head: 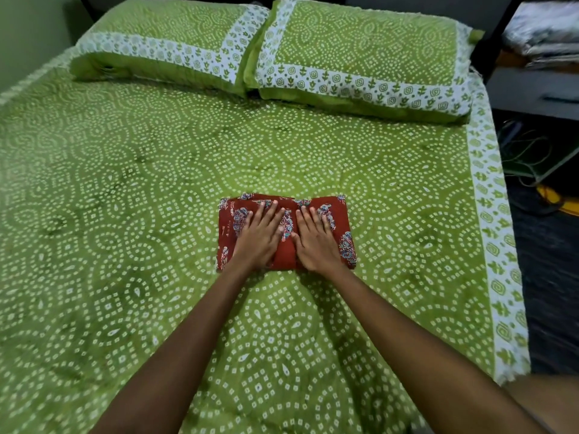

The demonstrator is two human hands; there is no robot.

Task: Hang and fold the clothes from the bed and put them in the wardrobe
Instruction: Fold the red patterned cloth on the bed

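A red garment with a blue-and-white flower print [340, 214] lies folded into a small rectangle in the middle of the green bed [125, 214]. My left hand [260, 236] lies flat on its left half with straight fingers. Beside it, my right hand [315, 238] presses flat on the right half. The two thumbs nearly meet over the centre of the garment. Both hands cover much of the cloth, and neither grips it.
Two green pillows [360, 54] lie at the head of the bed. To the right are a shelf with stacked folded cloth [545, 36], a grey ledge below it, and cables and a yellow object on the dark floor [551, 195].
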